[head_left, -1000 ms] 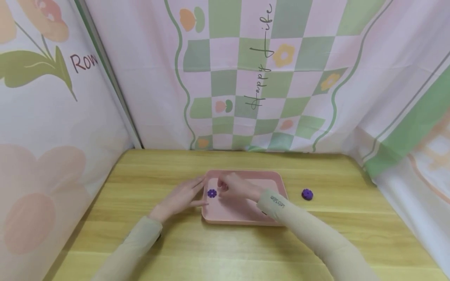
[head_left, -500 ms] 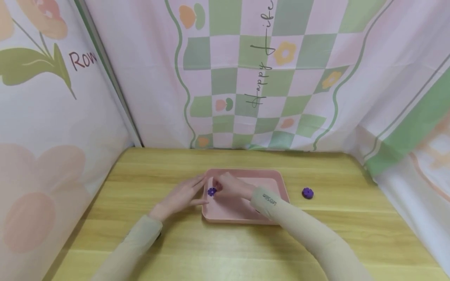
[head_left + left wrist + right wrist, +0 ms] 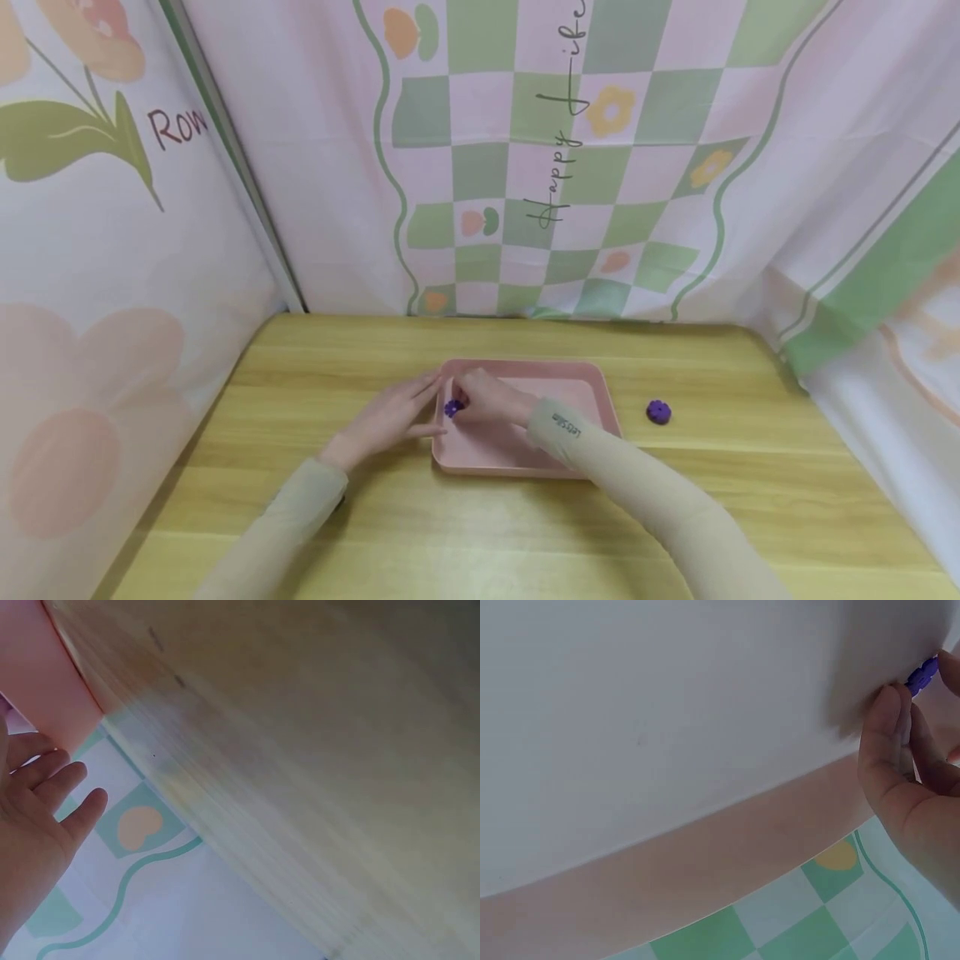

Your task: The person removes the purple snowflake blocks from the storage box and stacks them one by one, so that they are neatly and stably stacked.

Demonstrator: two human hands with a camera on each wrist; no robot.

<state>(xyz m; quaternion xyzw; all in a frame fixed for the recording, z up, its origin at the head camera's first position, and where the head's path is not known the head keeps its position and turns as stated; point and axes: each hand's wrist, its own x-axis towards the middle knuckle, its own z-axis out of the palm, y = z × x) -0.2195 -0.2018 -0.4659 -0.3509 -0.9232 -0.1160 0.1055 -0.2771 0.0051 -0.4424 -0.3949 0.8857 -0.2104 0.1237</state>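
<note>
Near the left end of a pink rectangular tray (image 3: 517,475) is a small purple flower-shaped disc (image 3: 452,408). My right hand (image 3: 487,398) reaches into the tray and pinches this disc; in the right wrist view, the purple disc (image 3: 922,677) shows edge-on between thumb and fingertips, partly hidden. My left hand (image 3: 386,417) rests at the tray's left rim with its fingers extended and spread. The left wrist view has that hand (image 3: 37,795) against the tray's pink outer wall (image 3: 45,675). Another purple flower-shaped piece (image 3: 658,412) lies on the table, right of the tray.
The tray stands on a light wooden table (image 3: 480,542). Patterned curtains (image 3: 525,167) hang close around its back and sides. My right forearm (image 3: 645,492) crosses over the tray's right front corner.
My right hand has moved slightly left inside the tray, from beside the purple disc to taking hold of it. The left hand stays at the rim.
</note>
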